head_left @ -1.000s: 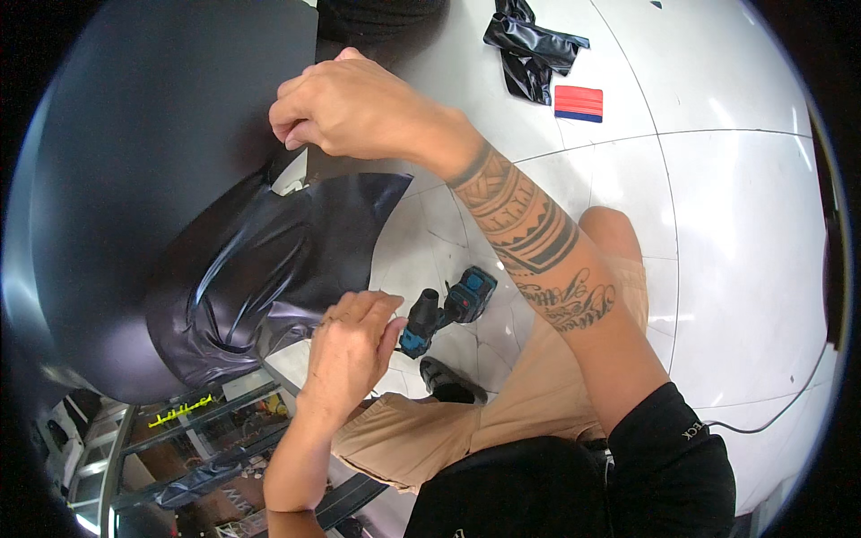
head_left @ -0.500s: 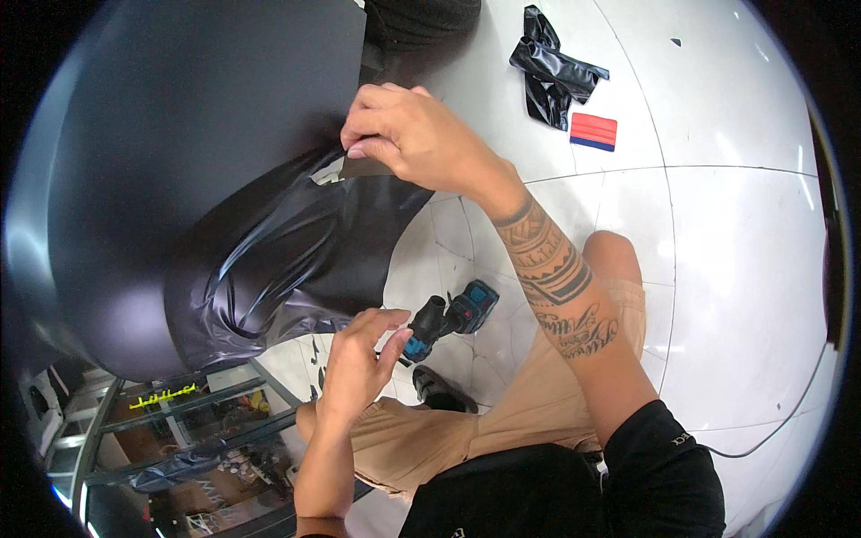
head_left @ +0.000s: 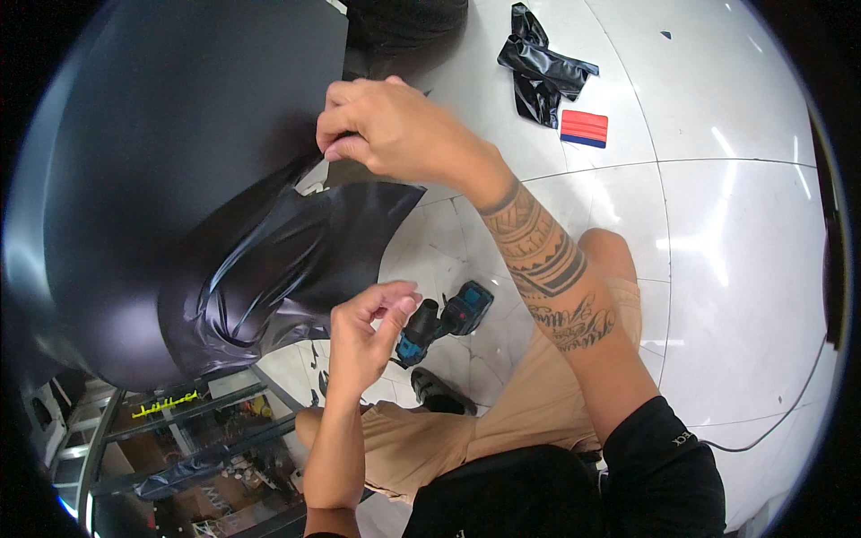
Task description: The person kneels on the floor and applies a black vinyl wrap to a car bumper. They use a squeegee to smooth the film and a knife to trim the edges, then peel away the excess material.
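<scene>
A large sheet of black vinyl film (head_left: pixel 359 224) lies over a dark curved vehicle panel (head_left: pixel 197 108), wrinkled and bunched into folds along its lower part. With bent fingers, my right hand (head_left: pixel 386 130) pinches the film's upper edge and holds it raised. Just below the pinch, a small pale gap (head_left: pixel 312 179) shows beside the film. My left hand (head_left: pixel 366 327) hovers apart from the film's lower right edge, fingers extended and slightly curled, thumb near the fingertips, nothing visible in it. Close behind it on the floor lies a blue-and-black cordless tool with a wide black nozzle (head_left: pixel 421 320).
On the tiled floor are a crumpled black film scrap (head_left: pixel 544 67) and a red squeegee with a dark blue edge (head_left: pixel 584 128). A dark tyre (head_left: pixel 408 27) stands beyond the panel. A glass-fronted cabinet (head_left: pixel 193 448) is at lower left; a cable (head_left: pixel 771 430) runs at right.
My right hand has moved slightly left and up, pulling the film edge with it. My left hand has risen a little, its thumb now closer to its fingertips. The whole view has shifted slightly.
</scene>
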The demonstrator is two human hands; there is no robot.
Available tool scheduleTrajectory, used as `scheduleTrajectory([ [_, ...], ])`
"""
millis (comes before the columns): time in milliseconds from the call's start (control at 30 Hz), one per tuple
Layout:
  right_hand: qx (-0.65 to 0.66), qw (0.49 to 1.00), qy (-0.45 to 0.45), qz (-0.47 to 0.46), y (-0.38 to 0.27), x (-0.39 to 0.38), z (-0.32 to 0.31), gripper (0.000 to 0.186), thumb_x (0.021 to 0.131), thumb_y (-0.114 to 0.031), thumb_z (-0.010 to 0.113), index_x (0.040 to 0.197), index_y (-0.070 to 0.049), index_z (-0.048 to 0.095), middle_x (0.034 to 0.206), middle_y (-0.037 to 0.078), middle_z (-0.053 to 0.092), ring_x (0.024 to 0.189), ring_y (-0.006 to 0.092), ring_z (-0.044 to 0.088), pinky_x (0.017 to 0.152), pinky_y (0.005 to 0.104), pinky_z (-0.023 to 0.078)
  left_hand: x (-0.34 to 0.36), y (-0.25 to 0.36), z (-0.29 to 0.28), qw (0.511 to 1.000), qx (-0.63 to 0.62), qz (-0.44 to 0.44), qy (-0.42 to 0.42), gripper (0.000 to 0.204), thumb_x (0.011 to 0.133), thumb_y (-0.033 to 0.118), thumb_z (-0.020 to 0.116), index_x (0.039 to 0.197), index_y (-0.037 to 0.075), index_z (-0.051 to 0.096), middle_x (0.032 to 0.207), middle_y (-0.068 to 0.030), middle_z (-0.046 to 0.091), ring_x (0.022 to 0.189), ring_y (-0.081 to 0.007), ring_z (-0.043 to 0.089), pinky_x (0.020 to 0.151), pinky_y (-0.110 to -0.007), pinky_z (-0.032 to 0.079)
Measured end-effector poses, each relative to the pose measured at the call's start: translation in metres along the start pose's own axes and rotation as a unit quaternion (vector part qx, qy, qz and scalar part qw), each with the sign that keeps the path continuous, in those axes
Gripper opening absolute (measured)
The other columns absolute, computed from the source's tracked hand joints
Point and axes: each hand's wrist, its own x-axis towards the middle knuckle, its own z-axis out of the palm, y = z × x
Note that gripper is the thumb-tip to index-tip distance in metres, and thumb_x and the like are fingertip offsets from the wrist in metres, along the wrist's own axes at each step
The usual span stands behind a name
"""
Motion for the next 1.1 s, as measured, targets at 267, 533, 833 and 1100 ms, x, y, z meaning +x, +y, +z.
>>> scheduleTrajectory([
  [267, 0.055, 0.997, 0.056, -0.004, 0.004, -0.023, 0.023, 0.007, 0.079, -0.02, 0.064, 0.077, -0.014, 0.066, 0.084, 0.001, 0.056, 0.087, 0.0225, 0.056, 0.075, 0.0397, 0.041, 0.06, 0.005, 0.028, 0.948, -0.237, -0.016, 0.212, 0.033, 0.093, 0.013, 0.058, 0.12, -0.005, 0.055, 0.085, -0.0096, 0.069, 0.072, -0.0104, 0.063, 0.063, -0.022, 0.047],
  [533, 0.01, 0.996, 0.084, -0.028, 0.004, -0.012, 0.014, 0.005, 0.082, -0.019, 0.063, 0.081, -0.015, 0.065, 0.085, 0.001, 0.054, 0.086, 0.0221, 0.054, 0.075, 0.0381, 0.038, 0.023, -0.017, 0.046, 0.985, -0.086, -0.017, 0.149, 0.022, 0.094, 0.013, 0.057, 0.106, -0.004, 0.063, 0.085, -0.0104, 0.069, 0.075, -0.0128, 0.064, 0.068, -0.024, 0.048],
  [833, 0.036, 0.997, 0.06, -0.046, 0.003, -0.013, 0.018, 0.005, 0.083, -0.011, 0.061, 0.083, -0.005, 0.061, 0.084, 0.006, 0.054, 0.083, 0.0268, 0.052, 0.074, 0.037, 0.041, -0.005, -0.046, 0.041, 0.983, -0.092, -0.021, 0.157, 0.02, 0.093, 0.01, 0.057, 0.103, -0.006, 0.064, 0.085, -0.012, 0.069, 0.076, -0.0146, 0.065, 0.072, -0.026, 0.051],
  [1100, -0.139, 0.987, -0.058, -0.046, -0.029, 0.019, -0.014, 0.013, 0.087, -0.011, 0.054, 0.079, -0.002, 0.059, 0.086, 0.009, 0.053, 0.078, 0.0202, 0.053, 0.074, 0.034, 0.045, -0.001, -0.023, 0.038, 0.987, -0.071, 0.052, 0.138, 0.016, 0.091, 0.006, 0.057, 0.098, -0.006, 0.065, 0.081, -0.0121, 0.069, 0.076, -0.0136, 0.065, 0.072, -0.026, 0.051],
])
